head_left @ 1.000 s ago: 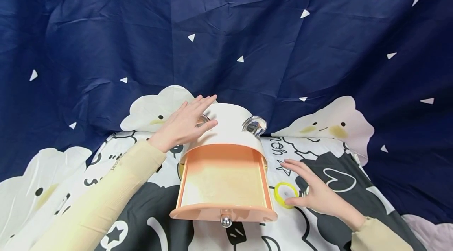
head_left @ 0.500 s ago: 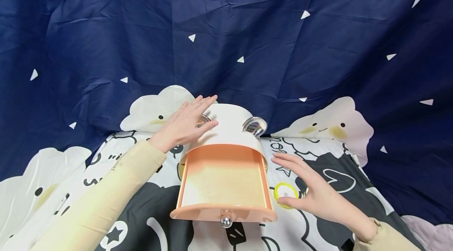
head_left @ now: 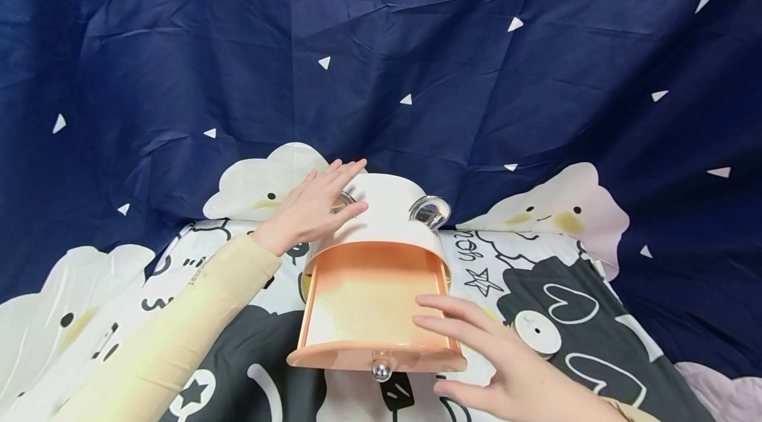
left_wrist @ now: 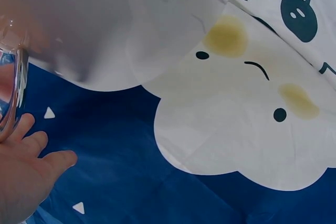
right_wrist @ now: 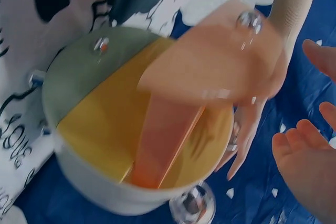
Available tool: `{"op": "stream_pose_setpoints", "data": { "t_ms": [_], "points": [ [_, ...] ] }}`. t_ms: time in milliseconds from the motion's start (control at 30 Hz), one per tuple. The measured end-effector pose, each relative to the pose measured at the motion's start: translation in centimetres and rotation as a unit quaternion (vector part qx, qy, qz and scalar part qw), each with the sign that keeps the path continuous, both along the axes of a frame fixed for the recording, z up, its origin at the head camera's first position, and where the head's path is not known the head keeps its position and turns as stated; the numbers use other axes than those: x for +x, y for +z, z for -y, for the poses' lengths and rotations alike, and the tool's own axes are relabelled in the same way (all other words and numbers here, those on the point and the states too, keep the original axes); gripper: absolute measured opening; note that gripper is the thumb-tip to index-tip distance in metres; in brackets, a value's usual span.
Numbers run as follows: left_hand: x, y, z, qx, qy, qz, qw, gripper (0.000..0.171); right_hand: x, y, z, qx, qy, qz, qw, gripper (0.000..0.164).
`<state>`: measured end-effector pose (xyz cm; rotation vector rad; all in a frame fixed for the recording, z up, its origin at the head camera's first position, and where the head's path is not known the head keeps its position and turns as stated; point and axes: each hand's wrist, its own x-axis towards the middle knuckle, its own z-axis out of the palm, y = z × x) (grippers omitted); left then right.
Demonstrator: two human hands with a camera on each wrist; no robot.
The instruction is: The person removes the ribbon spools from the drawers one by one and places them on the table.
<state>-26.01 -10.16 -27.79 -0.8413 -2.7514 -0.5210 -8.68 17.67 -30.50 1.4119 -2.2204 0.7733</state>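
A white rounded box (head_left: 389, 210) stands on the patterned cloth, with its peach drawer (head_left: 363, 316) pulled out and bare inside. A silver ball knob (head_left: 381, 370) sits on the drawer front. My left hand (head_left: 312, 204) lies flat with fingers extended over the box's top left, beside a silver ring (left_wrist: 18, 95) that it partly hides. Fingers spread and nothing between them, my right hand (head_left: 494, 362) overlaps the drawer's right front corner. Behind its fingers only a yellow sliver of a ring-shaped roll (head_left: 491, 314) shows. Just past the hand lies a white spool-like disc (head_left: 538, 333) with a dark centre.
A second silver ring (head_left: 430, 211) sticks out from the box's top right. In the right wrist view, a green section (right_wrist: 100, 72) with its own small knob adjoins the drawer opening. A dark blue cloth (head_left: 381, 65) with white triangles hangs behind.
My right hand has moved left and nearer, from beside the yellow roll to the drawer's front corner, mostly covering the roll and uncovering the white disc. My left hand stays put.
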Motion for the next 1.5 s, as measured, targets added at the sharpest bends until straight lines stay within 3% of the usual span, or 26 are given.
{"op": "stream_pose_setpoints", "data": {
  "t_ms": [267,433,567,700,833,967,1067,1167,1300,1400,1500],
  "points": [
    [-0.1,-0.1,0.1,-0.002,-0.001,-0.002,1.0000,0.071,1.2,-1.0,2.2,0.023,0.087,0.017,0.996,0.051],
    [-0.2,-0.1,0.1,-0.001,0.001,-0.001,1.0000,0.071,2.1,-2.0,3.3,0.048,0.100,0.024,0.994,0.046],
    [-0.2,-0.2,0.1,0.000,0.000,0.000,1.0000,0.071,2.5,-3.0,4.0,0.066,0.098,0.001,0.993,0.048],
    [-0.2,-0.2,0.1,0.001,0.000,0.001,1.0000,0.071,3.0,-3.9,4.5,0.089,0.059,-0.016,0.994,0.047],
    [-0.2,-0.2,0.1,0.001,-0.001,0.000,1.0000,0.071,4.0,-4.5,5.2,0.097,-0.023,0.014,0.995,0.050],
    [-0.2,-0.2,0.1,0.002,0.000,-0.002,1.0000,0.071,4.0,-5.3,5.6,0.088,-0.063,-0.029,0.994,0.052],
    [-0.2,-0.2,0.1,0.002,0.001,-0.001,1.0000,0.071,3.6,-6.0,5.7,0.102,-0.060,-0.110,0.987,0.049],
    [-0.2,-0.2,0.1,0.002,0.000,-0.001,1.0000,0.071,3.1,-6.5,5.7,0.133,-0.050,-0.200,0.970,0.044],
    [-0.1,-0.1,0.1,0.004,0.000,-0.002,1.0000,0.071,2.7,-7.1,5.9,0.154,-0.050,-0.313,0.936,0.043],
    [-0.2,-0.2,0.1,0.003,-0.001,-0.003,1.0000,0.071,2.7,-7.3,6.0,0.161,-0.067,-0.345,0.922,0.043],
    [-0.2,-0.2,0.1,0.001,-0.002,-0.005,1.0000,0.071,2.9,-7.2,6.1,0.177,-0.093,-0.339,0.919,0.042]
  ]
}}
